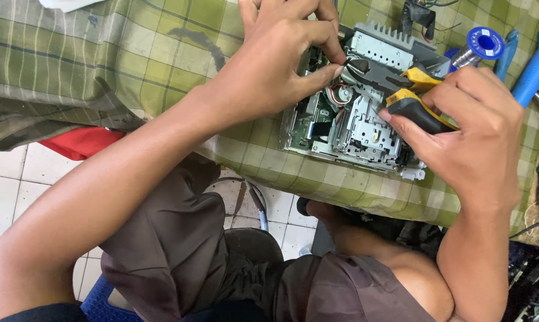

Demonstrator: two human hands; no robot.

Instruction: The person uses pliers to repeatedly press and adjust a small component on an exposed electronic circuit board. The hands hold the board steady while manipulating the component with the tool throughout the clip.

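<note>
Two hands work an opened car stereo chassis (353,131) at upper centre of the frame, on a green plaid cloth (162,65); it looks rigid but fragile inside, safest gripped by its metal walls; the left hand (281,56) pinches something small within, the right hand (472,137) clenches yellow-handled pliers (400,89); a solder spool (481,45) and blue-handled tools (535,65) crowd the upper right.

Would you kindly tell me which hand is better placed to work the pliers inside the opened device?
The right hand. It already grips the yellow-and-black handles of the pliers, whose tips reach into the opened device. The left hand has its fingertips pinched at the pliers' tips, so it cannot squeeze the handles.
</note>
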